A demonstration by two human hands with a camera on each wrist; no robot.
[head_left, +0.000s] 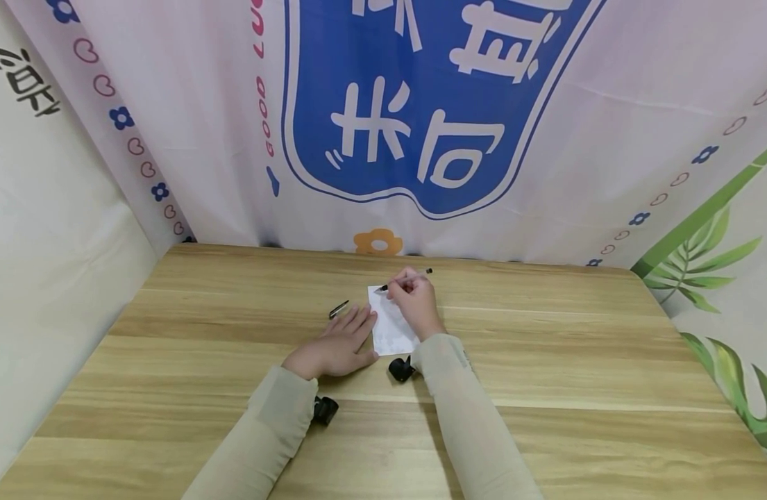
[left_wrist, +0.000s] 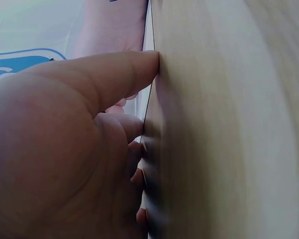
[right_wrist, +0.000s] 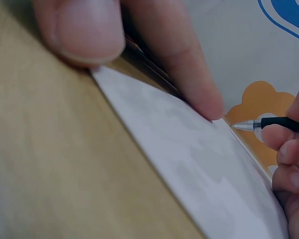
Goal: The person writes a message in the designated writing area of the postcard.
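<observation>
A small white sheet of paper [head_left: 392,330] lies on the wooden table. The right hand [head_left: 416,302] pinches a pen [head_left: 410,279] with a black grip, its tip at the paper's far left part; in the right wrist view the pen tip [right_wrist: 241,125] is near the paper's [right_wrist: 189,154] far edge. The left hand [head_left: 341,345] rests flat with fingers spread, thumb and fingertips at the paper's left edge. In the left wrist view the left hand's [left_wrist: 55,134] fingertips touch the table. Just beyond its fingers lies a dark pen cap or clip-like piece [head_left: 338,310].
Black devices [head_left: 324,411] [head_left: 400,369] are at both wrists. The wooden table [head_left: 577,361] reaches back to a printed curtain [head_left: 202,139] with a blue sign and an orange flower; more fabric hangs at the left and right sides.
</observation>
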